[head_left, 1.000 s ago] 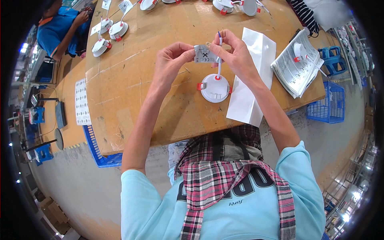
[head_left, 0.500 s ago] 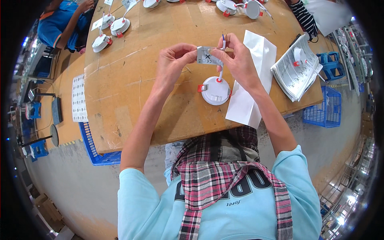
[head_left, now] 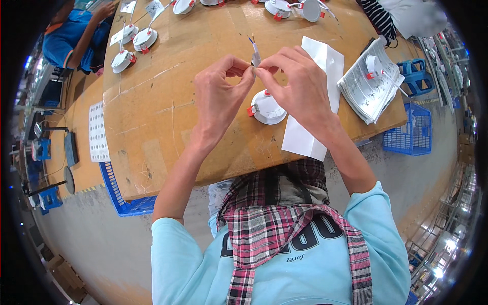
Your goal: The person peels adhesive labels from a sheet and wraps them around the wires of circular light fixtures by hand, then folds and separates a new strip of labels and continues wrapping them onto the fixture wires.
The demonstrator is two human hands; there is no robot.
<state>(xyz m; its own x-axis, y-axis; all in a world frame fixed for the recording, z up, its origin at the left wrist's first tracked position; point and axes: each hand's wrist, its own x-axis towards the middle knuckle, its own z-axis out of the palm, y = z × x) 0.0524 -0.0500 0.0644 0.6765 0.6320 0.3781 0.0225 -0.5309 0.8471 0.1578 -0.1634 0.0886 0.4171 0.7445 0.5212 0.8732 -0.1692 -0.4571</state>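
Note:
My left hand (head_left: 219,94) and my right hand (head_left: 300,84) meet above the brown table (head_left: 152,117), fingertips pinched together on a small grey part with a short white cable (head_left: 254,51) that sticks up between them and ends in coloured wire tips. Just under the hands lies a round white downlight (head_left: 268,108) with an orange spring clip on its left side. It rests partly on a white paper sheet (head_left: 317,96) that runs under my right hand.
A stack of printed leaflets (head_left: 368,84) with a white lamp on top lies at the right edge. More round lamps (head_left: 145,38) line the far side, where another person in blue (head_left: 71,33) works. Blue crates (head_left: 414,124) stand on the floor right, another (head_left: 119,195) under the table.
Both hands have closed in over the small grey part, which now hides between the fingertips. The view has shifted slightly; the downlight stays on the paper.

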